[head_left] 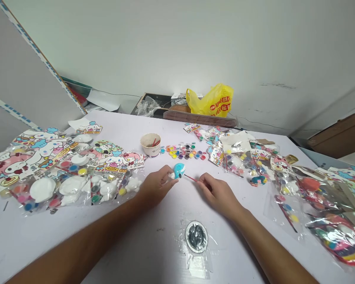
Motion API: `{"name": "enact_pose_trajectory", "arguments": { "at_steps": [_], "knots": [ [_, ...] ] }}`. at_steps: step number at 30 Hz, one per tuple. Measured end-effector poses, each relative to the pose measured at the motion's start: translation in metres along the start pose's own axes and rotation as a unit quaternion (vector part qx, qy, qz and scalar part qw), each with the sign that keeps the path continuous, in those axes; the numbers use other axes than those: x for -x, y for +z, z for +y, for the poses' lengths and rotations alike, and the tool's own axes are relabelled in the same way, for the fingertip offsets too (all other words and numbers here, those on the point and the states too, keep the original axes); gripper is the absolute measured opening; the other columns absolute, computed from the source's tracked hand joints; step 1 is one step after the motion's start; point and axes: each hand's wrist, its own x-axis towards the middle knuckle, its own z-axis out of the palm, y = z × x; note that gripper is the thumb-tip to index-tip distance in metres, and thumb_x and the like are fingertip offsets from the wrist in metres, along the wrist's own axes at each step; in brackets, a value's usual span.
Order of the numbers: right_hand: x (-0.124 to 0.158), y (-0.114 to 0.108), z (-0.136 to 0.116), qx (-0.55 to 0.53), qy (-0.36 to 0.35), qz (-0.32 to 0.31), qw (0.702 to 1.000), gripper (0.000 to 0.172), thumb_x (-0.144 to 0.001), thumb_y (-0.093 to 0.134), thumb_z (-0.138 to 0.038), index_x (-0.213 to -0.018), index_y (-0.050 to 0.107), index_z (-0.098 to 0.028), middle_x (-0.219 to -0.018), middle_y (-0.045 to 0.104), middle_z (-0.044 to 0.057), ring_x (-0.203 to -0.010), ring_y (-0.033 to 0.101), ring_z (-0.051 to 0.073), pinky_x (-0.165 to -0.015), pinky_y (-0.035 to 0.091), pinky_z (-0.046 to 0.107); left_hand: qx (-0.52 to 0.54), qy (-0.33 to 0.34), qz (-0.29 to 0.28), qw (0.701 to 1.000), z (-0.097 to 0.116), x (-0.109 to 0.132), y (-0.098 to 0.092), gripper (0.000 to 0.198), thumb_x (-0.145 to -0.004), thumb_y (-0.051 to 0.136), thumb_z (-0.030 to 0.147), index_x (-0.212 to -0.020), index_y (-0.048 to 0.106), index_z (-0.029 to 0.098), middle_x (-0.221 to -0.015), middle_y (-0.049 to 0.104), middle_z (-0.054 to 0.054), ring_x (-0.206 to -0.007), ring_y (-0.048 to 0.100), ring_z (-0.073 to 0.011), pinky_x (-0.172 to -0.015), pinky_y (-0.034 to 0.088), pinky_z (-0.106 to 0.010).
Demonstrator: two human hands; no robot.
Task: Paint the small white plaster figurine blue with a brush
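Between thumb and fingers, my left hand [158,182] grips a small plaster figurine [179,170], painted mostly light blue with some white and a dark spot. My right hand [214,189] pinches a thin red paintbrush [191,178], its tip at the figurine's right side; whether it touches cannot be made out. Behind the figurine sit several small paint pots [185,152] in many colours, some uncapped. A paper cup [150,144] to their left holds liquid and red brush handles.
Bagged plaster figurine kits [73,185] cover the left side. More kits and a painted figurine [258,180] lie on the right. A round, taped-over disc [197,236] sits near the front. A yellow plastic bag [211,101] stands at the back by the wall.
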Motion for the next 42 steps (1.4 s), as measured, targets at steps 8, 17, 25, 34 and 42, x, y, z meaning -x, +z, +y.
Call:
{"name": "enact_pose_trajectory", "arguments": {
  "at_steps": [8,17,25,34,42],
  "knots": [
    [-0.001,-0.003,0.006,-0.009,0.005,0.016,1.0,0.021,-0.097,0.043,-0.038,-0.084,0.049,-0.024,-0.061,0.052,-0.005,-0.053,0.049,0.014,-0.055,0.033,0.024,-0.132,0.027,-0.05,0.99,0.002,-0.003,-0.004,0.016,-0.091,0.05,0.038,-0.091,0.053,0.022,-0.065,0.048,0.004,-0.057,0.046,-0.0157,-0.056,0.028,-0.026],
    [-0.004,-0.005,0.014,-0.014,0.032,0.085,0.996,0.019,-0.094,0.047,-0.039,-0.085,0.049,-0.023,-0.062,0.051,-0.004,-0.054,0.047,0.014,-0.054,0.034,0.024,-0.218,0.066,-0.114,0.967,-0.003,-0.003,0.003,0.012,-0.089,0.057,0.034,-0.093,0.058,0.023,-0.07,0.056,0.001,-0.07,0.053,-0.0202,-0.062,0.033,-0.028],
    [-0.002,0.001,0.012,-0.08,0.009,0.114,0.99,0.014,-0.093,0.051,-0.034,-0.085,0.048,-0.023,-0.063,0.043,-0.005,-0.054,0.042,0.012,-0.053,0.034,0.024,-0.235,0.061,-0.111,0.964,-0.003,-0.002,0.003,0.011,-0.09,0.054,0.032,-0.095,0.056,0.022,-0.07,0.055,0.001,-0.067,0.054,-0.0198,-0.062,0.034,-0.028],
    [-0.016,0.014,0.006,-0.155,-0.004,0.151,0.976,0.02,-0.093,0.052,-0.037,-0.082,0.053,-0.021,-0.062,0.04,-0.005,-0.054,0.04,0.012,-0.051,0.034,0.024,-0.229,0.055,-0.098,0.967,-0.002,0.0,0.005,0.012,-0.09,0.057,0.031,-0.095,0.054,0.021,-0.068,0.056,0.002,-0.066,0.054,-0.0199,-0.061,0.032,-0.028],
    [-0.116,-0.031,-0.049,0.07,-0.087,0.046,0.993,0.012,-0.09,0.057,-0.025,-0.079,0.06,-0.02,-0.08,0.065,0.003,-0.072,0.056,0.017,-0.063,0.036,0.026,-0.235,0.061,-0.108,0.964,0.004,-0.001,0.002,0.012,-0.089,0.059,0.029,-0.095,0.053,0.021,-0.074,0.061,0.001,-0.07,0.056,-0.0206,-0.067,0.038,-0.03]
  ]
}}
